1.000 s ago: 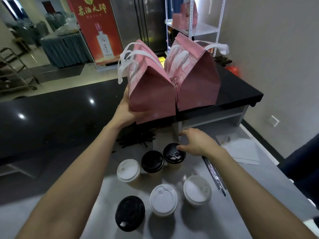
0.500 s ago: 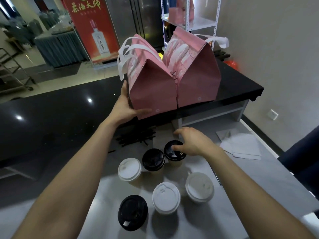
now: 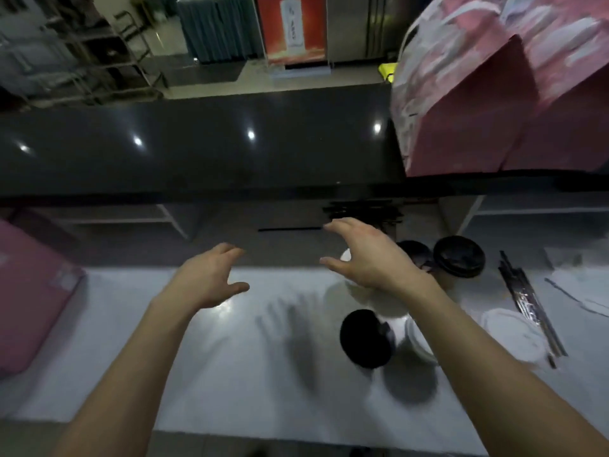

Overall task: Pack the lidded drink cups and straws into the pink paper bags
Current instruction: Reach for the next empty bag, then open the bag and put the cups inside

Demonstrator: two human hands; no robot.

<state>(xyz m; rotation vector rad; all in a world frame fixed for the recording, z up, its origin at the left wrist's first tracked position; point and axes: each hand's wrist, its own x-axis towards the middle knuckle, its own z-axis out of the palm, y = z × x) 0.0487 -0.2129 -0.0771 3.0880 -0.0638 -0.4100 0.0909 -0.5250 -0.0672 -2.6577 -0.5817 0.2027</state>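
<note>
Motion blur softened the whole scene. Two pink bags [image 3: 494,120] stood on the black counter [image 3: 197,153], cut off by the right edge, tops folded, contents unseen. Below the counter, on the white worktop [image 3: 230,374], another pink shape [image 3: 29,298] lay cropped at the left edge. Lidded cups [image 3: 458,255] clustered below the bags, several hidden behind the right arm; what they held could not be told. Wrapped straws [image 3: 530,305] lay just right of the cups, dark straws [image 3: 362,211] under the counter's lip. The left hand [image 3: 207,282] and right hand [image 3: 369,255] hovered spread, holding nothing.
</note>
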